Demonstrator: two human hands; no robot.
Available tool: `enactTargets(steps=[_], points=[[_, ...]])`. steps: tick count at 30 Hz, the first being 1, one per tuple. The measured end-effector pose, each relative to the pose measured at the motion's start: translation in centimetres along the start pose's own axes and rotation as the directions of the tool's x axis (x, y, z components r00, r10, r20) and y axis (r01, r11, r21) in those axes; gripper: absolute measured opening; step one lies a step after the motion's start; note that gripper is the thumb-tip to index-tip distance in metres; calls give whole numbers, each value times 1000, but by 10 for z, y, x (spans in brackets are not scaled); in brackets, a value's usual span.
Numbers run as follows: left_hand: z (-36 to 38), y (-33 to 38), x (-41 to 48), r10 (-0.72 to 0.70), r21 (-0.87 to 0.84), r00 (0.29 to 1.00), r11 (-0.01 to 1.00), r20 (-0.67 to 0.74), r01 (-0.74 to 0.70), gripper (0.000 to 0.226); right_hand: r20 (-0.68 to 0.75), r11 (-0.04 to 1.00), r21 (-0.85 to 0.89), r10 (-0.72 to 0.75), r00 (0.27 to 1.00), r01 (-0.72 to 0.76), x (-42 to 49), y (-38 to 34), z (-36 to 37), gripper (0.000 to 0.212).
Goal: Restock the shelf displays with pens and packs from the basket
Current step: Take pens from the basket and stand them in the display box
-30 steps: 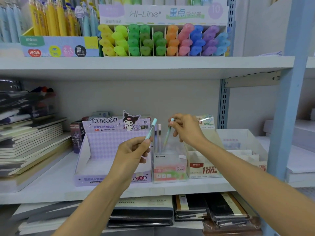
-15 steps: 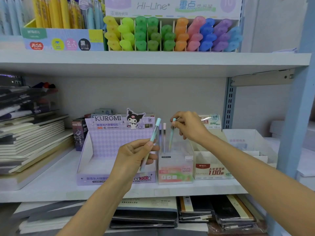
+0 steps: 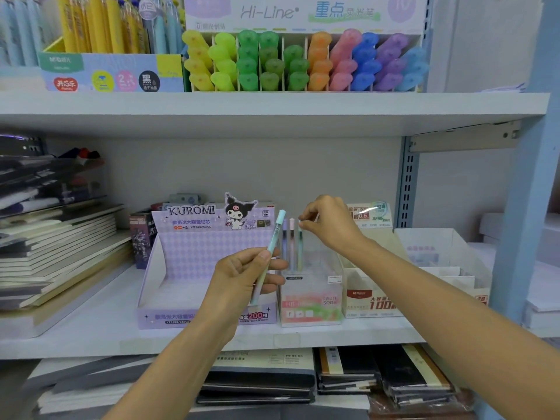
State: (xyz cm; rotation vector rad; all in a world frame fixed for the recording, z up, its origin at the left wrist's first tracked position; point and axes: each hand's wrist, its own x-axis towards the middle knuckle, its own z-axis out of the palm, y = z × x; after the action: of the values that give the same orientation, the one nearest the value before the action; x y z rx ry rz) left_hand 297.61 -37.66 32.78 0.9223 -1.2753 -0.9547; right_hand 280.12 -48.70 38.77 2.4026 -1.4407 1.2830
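While tilted, pen [image 3: 274,237] before Kuromi box [image 3: 197,253]

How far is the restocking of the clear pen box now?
Done: a purple pen and a pink pen stand in the clear display box. In hand: the right hand pinches the top of a green pen standing beside them, and the left hand holds a teal-capped pen. Left: that pen likely goes in next; the basket is out of view, so further stock is unknown.
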Motion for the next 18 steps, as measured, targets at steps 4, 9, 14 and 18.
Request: enactTargets(steps=[4, 9, 14, 18], points=[[2, 4, -3, 36, 26, 999, 999, 8, -37, 22, -26, 986, 164, 12, 1000, -8, -9, -8, -16, 22], [13, 10, -3, 87, 46, 996, 995, -9, -87, 21, 196, 647, 751, -25, 980, -134, -31, -28, -35, 24], [24, 14, -4, 202, 130, 979, 972, -22, -197, 18, 157, 611, 788, -81, 984, -75, -36, -34, -41, 10], [19, 5, -9, 435, 528, 900, 762, 11, -374, 25, -42, 684, 729, 102, 994, -39, -28, -15, -60, 10]])
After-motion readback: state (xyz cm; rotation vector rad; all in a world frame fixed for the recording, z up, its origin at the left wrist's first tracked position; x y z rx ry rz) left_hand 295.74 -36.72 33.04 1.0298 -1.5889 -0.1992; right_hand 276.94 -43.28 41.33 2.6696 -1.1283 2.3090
